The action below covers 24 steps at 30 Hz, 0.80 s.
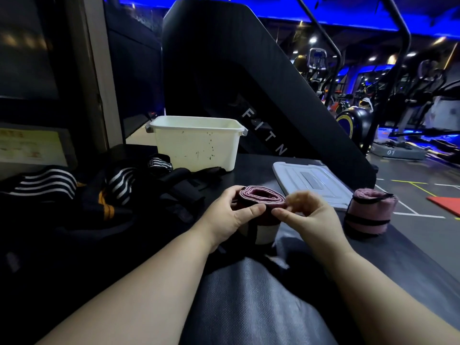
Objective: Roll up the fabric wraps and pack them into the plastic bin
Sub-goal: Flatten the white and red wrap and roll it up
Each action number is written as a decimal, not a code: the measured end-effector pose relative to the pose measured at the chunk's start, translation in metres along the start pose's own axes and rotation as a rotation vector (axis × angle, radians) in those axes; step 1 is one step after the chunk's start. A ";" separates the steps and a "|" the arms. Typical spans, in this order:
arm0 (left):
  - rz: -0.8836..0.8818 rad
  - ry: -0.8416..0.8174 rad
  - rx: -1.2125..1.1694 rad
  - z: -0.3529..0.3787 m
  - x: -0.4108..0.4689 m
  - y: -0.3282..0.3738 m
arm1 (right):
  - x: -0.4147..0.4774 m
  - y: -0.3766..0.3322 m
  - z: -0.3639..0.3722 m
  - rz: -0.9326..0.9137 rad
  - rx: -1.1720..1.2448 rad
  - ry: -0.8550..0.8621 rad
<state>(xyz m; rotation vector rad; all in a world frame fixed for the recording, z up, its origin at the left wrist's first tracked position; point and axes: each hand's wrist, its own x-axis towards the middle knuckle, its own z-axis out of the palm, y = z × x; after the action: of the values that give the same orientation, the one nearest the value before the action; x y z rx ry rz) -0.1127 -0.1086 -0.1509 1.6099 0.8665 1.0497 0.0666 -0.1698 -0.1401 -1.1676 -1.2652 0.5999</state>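
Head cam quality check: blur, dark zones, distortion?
Head view: dim, with blue ceiling glow; the right hand is motion-blurred at its fingers, while the left hand and the pink wrap both hold look sharp; the striped wraps at left sink into shadow; the plastic bin is well lit; wide-angle distortion bends the frame edges.

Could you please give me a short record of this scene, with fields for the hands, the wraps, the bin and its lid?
left hand: grips the left side of the partly rolled pink wrap
right hand: pinches the same wrap at its right end; fingers blurred
finished pink roll: stands upright, right of the hands, black bands round it
black striped wraps: unrolled heap, left of the hands
plastic bin: white, open, behind the hands; inside hidden
lid: lies flat, right of the bin, off it
packed so far: cannot tell
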 end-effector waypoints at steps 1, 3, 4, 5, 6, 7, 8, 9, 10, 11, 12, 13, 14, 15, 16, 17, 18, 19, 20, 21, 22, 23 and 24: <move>0.004 -0.005 0.009 0.001 0.000 0.000 | 0.001 0.002 -0.001 0.018 0.036 0.004; 0.004 -0.017 -0.002 0.001 -0.001 0.001 | 0.004 0.005 -0.003 0.046 0.052 0.001; -0.003 -0.027 -0.018 0.002 -0.001 0.001 | 0.005 0.006 -0.003 0.062 0.038 -0.016; -0.010 -0.040 -0.035 0.003 -0.001 0.002 | 0.005 0.006 -0.003 0.084 0.034 -0.045; -0.014 -0.053 -0.045 0.003 -0.001 0.002 | 0.004 0.005 -0.002 0.111 0.049 -0.084; -0.014 -0.068 -0.049 0.003 -0.001 0.002 | 0.004 0.005 -0.002 0.137 0.074 -0.135; -0.014 -0.082 -0.047 0.003 -0.001 0.003 | 0.005 0.006 -0.003 0.162 0.093 -0.187; -0.015 -0.096 -0.046 0.003 -0.001 0.003 | 0.005 0.006 -0.003 0.178 0.098 -0.230; -0.019 -0.110 -0.043 0.002 -0.001 0.003 | 0.005 0.007 -0.004 0.187 0.086 -0.255; -0.023 -0.125 -0.039 0.000 -0.001 0.004 | 0.006 0.007 -0.004 0.188 0.067 -0.267; -0.027 -0.139 -0.036 -0.001 -0.001 0.004 | 0.006 0.007 -0.005 0.187 0.048 -0.271; -0.028 -0.147 -0.033 -0.002 -0.001 0.004 | 0.006 0.007 -0.005 0.184 0.035 -0.273; -0.029 -0.147 -0.023 -0.003 -0.002 0.004 | 0.006 0.006 -0.006 0.185 0.035 -0.277; -0.028 -0.144 -0.012 -0.003 -0.003 0.004 | 0.005 0.007 -0.006 0.189 0.045 -0.280; -0.037 -0.135 -0.010 -0.003 -0.004 0.005 | 0.005 0.006 -0.006 0.201 0.069 -0.276; -0.055 -0.118 -0.029 -0.003 -0.005 0.007 | 0.004 0.007 -0.005 0.220 0.088 -0.264; -0.072 -0.091 -0.049 -0.002 -0.007 0.010 | 0.003 0.005 -0.004 0.237 0.092 -0.250; -0.076 -0.052 -0.035 -0.001 -0.008 0.014 | 0.003 0.006 -0.004 0.247 0.078 -0.235; -0.075 -0.004 0.036 0.000 -0.009 0.019 | 0.003 0.007 -0.003 0.258 0.054 -0.219; -0.073 0.056 0.159 0.001 -0.008 0.022 | 0.003 0.007 -0.002 0.269 0.033 -0.206; -0.075 0.115 0.278 0.001 -0.007 0.023 | 0.002 0.006 -0.002 0.283 0.020 -0.196; -0.083 0.160 0.360 0.001 -0.006 0.023 | 0.002 0.007 -0.001 0.292 0.017 -0.195; -0.101 0.185 0.404 0.002 -0.005 0.022 | 0.002 0.006 -0.001 0.301 0.012 -0.201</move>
<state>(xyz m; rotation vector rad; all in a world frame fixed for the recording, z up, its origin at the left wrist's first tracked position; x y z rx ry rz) -0.1119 -0.1192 -0.1309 1.7937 1.3385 1.0072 0.0695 -0.1668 -0.1445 -1.3248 -1.2595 0.9660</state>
